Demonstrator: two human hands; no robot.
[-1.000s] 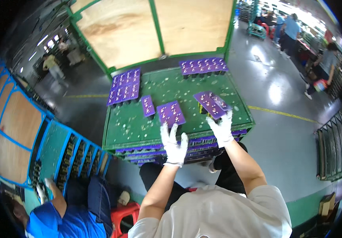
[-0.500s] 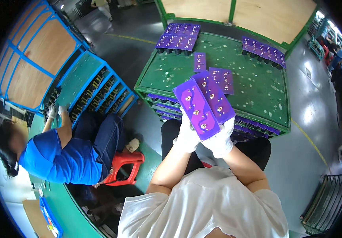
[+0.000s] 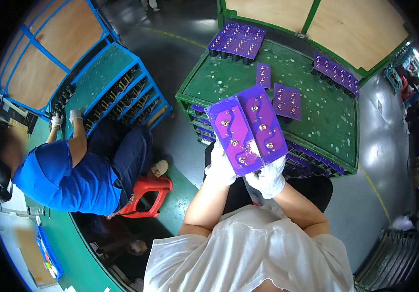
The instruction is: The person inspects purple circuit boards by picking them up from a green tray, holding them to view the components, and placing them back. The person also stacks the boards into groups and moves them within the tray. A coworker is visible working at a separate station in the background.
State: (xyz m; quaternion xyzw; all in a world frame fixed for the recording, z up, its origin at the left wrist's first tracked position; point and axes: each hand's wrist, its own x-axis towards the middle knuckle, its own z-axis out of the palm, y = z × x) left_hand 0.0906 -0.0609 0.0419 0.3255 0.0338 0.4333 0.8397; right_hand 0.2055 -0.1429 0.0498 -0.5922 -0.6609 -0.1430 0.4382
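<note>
In front of me are two purple circuit boards with brass-coloured terminals, a left board (image 3: 236, 129) and a right board (image 3: 267, 132), edge to edge and tilted. My left hand (image 3: 220, 165), in a white glove, is closed on the lower left side of the left board. My right hand (image 3: 269, 179), gloved too, grips the lower end of the right board from below. Most of the fingers are hidden under the boards. Beyond them, a small purple board (image 3: 263, 75) and a wider purple board (image 3: 287, 102) lie on the green cart top (image 3: 316, 126).
Purple boards on black cylinders (image 3: 238, 40) stand at the cart's far left, with another row (image 3: 336, 73) at its far right. More boards fill the shelves below. To my left, a person in blue (image 3: 73, 180) sits on a red stool (image 3: 151, 197) beside a blue rack (image 3: 136, 87).
The two boards have gone from staggered to nearly level side by side, turned slightly upright. My view has shifted, so the cart appears farther right. Both hands keep their hold.
</note>
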